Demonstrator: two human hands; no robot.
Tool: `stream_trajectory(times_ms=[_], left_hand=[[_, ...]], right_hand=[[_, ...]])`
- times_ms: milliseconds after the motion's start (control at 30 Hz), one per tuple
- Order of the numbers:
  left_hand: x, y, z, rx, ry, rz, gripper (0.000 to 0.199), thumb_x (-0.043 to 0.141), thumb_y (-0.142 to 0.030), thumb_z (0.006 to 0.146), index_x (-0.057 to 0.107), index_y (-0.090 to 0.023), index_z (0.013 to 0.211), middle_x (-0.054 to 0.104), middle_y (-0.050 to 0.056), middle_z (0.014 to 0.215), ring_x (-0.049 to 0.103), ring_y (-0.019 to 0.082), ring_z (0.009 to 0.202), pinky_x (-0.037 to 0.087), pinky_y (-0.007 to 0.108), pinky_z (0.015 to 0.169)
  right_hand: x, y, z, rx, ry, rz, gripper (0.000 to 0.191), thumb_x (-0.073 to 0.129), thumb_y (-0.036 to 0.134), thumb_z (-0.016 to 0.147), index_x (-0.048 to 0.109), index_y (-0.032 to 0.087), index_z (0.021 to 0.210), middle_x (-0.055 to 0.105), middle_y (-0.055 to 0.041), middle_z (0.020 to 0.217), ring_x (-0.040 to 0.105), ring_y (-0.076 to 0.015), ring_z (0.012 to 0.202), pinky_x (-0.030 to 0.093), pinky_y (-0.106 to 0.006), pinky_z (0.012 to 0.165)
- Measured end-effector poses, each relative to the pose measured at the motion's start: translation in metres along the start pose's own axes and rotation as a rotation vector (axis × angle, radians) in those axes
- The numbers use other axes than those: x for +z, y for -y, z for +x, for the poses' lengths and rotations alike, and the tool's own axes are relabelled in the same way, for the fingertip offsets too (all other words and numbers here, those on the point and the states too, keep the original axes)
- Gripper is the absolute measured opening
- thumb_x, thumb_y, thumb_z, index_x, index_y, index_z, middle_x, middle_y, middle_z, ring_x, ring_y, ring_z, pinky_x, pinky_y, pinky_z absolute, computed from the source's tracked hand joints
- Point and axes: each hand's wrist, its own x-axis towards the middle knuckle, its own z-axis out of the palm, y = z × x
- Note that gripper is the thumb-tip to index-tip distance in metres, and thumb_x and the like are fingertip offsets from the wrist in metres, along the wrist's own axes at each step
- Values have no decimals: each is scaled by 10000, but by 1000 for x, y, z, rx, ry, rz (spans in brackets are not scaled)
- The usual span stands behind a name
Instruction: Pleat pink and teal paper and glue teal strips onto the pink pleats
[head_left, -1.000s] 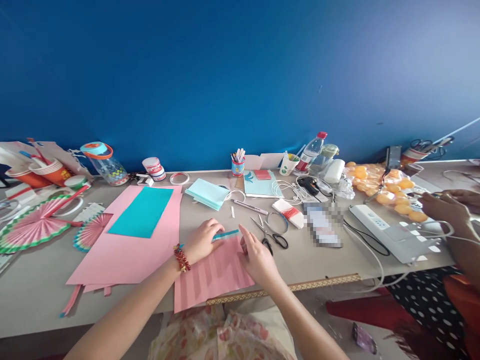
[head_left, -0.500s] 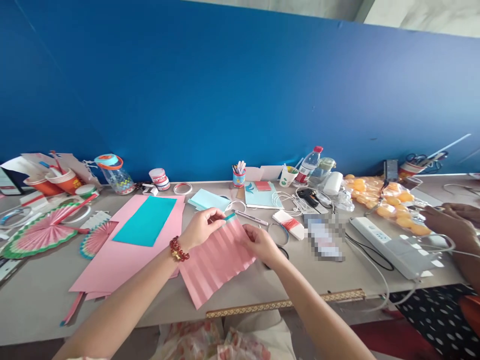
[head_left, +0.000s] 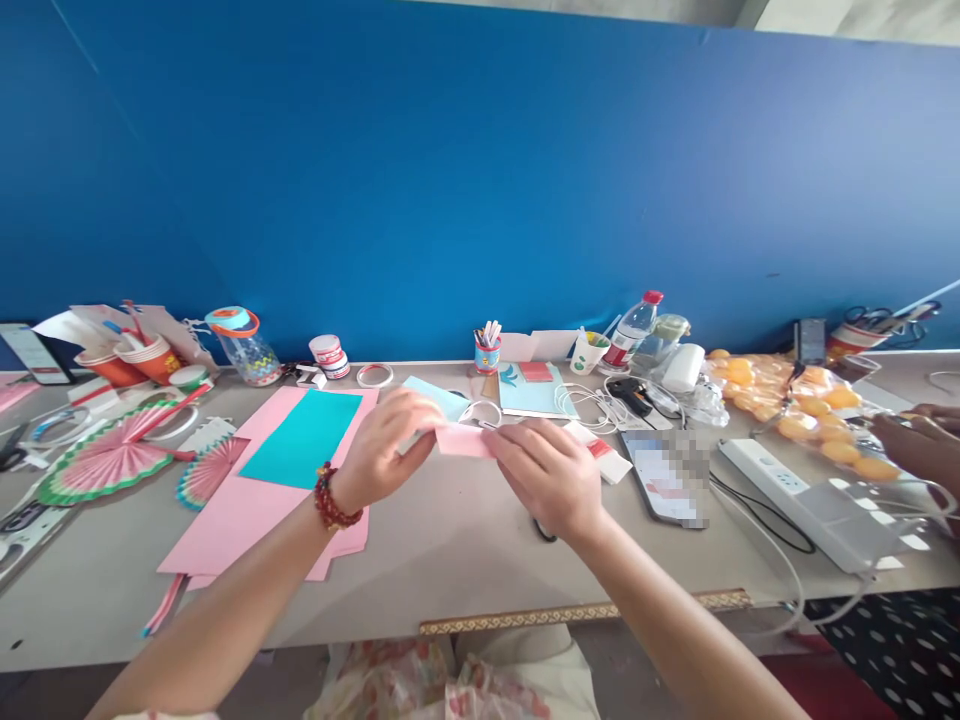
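Note:
Between my two hands, above the table, is a piece of pink paper [head_left: 463, 441]; only a short pale strip of it shows. My left hand [head_left: 386, 445], with a red bead bracelet at the wrist, pinches its left end. The right end is gripped by my right hand [head_left: 551, 478], whose fingers bend over it and hide part of the sheet. Left of my left hand, a teal sheet [head_left: 300, 440] lies on larger pink sheets [head_left: 217, 535]. Two folded pink paper fans, one edged green [head_left: 112, 455] and one edged blue [head_left: 212, 470], rest further left.
Along the back stand a clear jar [head_left: 246, 350], a pen cup [head_left: 487, 352] and a bottle [head_left: 634, 330]. To the right lie a phone [head_left: 660, 480], a power strip [head_left: 795, 500] and bagged orange balls [head_left: 814, 405]. Another person's hand [head_left: 919, 440] is at the far right.
The creased pink sheet was spread out and hanging towards me; now it shows only as a narrow strip between my hands. My right hand has turned, knuckles up. The view shifted slightly.

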Motion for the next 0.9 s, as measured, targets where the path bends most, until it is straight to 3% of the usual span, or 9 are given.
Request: stream_trajectory(times_ms=[133,233,367,500,667,733,900], left_hand=[[15,-3,-50,132,165,188,167,528,-114,908,595,-208,1029,659,80,1059,563,218,1011,472,384,882],[33,-8,-91,39,348,172,137,473,-102,935,579,-181,972,647,78,995,550,201,911,479,351,805],[46,-21,-126,-73,460,103,116,460,-112,947,558,-170,969,627,83,1030,540,199,921,480,353,822],[48,-30,-134,-122,484,63,45,534,-209,941,543,-167,954,619,89,1040,539,218,953,477,370,839],[48,-33,-133,-152,502,81,92,472,-155,963,561,-179,952,633,64,968,553,205,910,464,357,821],[48,-32,-131,-233,480,28,98,467,-175,974,562,-184,957,636,55,948,562,194,894,463,340,810],[47,-26,-118,-580,483,-163,110,481,-231,982,578,-206,935,649,16,905,606,158,853,471,276,759]], right_hand=[[24,15,-40,-80,29,-62,281,498,118,948,657,250,1138,718,-28,1057,587,-197,937,433,-333,821],[41,27,-71,-132,172,27,220,476,144,965,649,191,1092,701,-56,1014,560,-198,895,428,-333,780],[55,38,-97,-162,277,136,213,418,157,980,628,171,945,659,-71,934,519,-194,836,416,-331,758],[62,42,-105,-114,316,166,226,400,153,979,597,178,872,633,-73,899,503,-194,837,406,-326,759],[64,46,-101,-91,329,212,179,454,161,961,588,183,846,626,-52,834,515,-179,800,395,-305,738],[62,44,-96,-85,357,252,167,461,170,965,602,183,877,634,-44,817,528,-173,792,390,-293,725],[61,31,-76,-1,511,319,188,456,211,987,635,185,938,667,-33,808,573,-152,759,371,-263,667]])
